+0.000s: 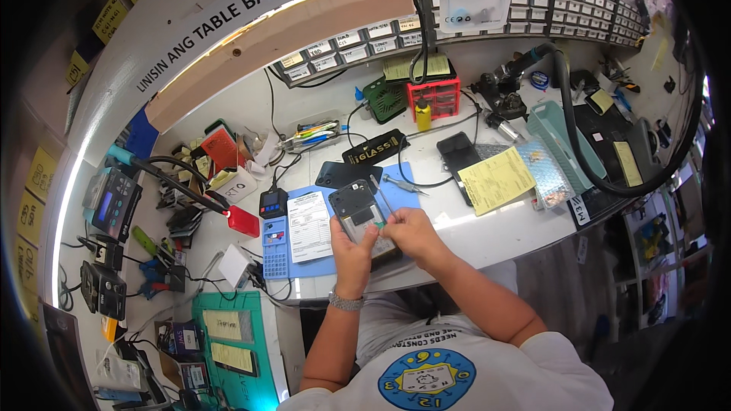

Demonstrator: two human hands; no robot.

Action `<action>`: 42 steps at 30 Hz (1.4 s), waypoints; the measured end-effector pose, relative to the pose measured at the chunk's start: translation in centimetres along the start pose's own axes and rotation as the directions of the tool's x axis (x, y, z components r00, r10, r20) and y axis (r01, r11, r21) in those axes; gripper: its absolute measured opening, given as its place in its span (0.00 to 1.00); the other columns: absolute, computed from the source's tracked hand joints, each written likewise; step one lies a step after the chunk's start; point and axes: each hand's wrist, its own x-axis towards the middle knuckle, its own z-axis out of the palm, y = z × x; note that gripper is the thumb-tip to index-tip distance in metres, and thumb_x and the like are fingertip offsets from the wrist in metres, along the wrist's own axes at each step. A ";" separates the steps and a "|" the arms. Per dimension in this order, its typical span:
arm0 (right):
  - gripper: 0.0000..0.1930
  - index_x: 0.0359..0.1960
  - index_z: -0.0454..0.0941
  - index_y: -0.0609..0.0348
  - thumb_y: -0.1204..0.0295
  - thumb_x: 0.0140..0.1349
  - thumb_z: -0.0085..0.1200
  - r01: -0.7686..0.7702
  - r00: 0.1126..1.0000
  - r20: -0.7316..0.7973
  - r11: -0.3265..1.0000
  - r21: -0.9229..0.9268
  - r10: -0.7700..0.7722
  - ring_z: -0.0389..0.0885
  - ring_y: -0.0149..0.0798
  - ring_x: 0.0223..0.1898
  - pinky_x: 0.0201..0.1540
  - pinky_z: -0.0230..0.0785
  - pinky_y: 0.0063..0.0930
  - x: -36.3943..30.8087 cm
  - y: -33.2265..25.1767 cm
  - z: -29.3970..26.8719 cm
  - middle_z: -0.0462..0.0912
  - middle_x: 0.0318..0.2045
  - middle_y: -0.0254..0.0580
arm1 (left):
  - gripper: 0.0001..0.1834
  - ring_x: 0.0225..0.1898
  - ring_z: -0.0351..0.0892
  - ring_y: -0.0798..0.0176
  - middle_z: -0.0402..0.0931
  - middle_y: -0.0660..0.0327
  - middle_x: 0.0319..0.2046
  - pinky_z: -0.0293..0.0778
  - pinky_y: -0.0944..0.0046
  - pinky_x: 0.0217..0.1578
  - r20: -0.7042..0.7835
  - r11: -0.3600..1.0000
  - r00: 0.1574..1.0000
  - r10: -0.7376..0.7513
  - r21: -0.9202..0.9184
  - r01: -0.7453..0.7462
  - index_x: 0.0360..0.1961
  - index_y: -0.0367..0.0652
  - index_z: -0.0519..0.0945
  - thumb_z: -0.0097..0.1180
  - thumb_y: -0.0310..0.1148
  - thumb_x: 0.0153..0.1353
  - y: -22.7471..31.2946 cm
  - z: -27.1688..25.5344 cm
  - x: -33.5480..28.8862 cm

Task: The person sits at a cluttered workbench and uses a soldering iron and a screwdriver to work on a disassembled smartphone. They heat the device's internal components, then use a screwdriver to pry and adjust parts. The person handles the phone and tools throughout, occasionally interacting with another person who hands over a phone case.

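An opened smartphone [353,202], its inner frame and battery showing, is gripped along its lower left side by my left hand [353,260]. Over the phone's right edge, my right hand [415,237] closes its fingers round a thin grey pen-like tool [381,193], whose exact kind I cannot make out. A small green piece shows by my right fingertips. Just behind the phone lies a dark phone back panel [335,173] on the blue mat [405,213]. To the right of it rests a slim tool with a pointed tip [401,184].
A printed form [308,228] and a blue parts tray [274,247] lie left of my hands. To the right are a dark phone [455,154] and a yellow paper [497,180]. A black hose [594,183] arches at right; a red-tipped tool [242,221] juts in from left.
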 end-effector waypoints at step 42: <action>0.10 0.42 0.84 0.59 0.65 0.74 0.69 0.066 0.983 0.148 0.965 0.253 -0.106 0.77 0.19 0.28 0.31 0.67 0.15 4.0 -3.6 2.2 0.86 0.33 0.31 | 0.26 0.52 0.81 0.69 0.81 0.59 0.55 0.79 0.65 0.54 0.104 0.989 0.990 -0.096 -0.100 0.107 0.64 0.38 0.73 0.64 0.46 0.79 -1.4 -1.6 0.8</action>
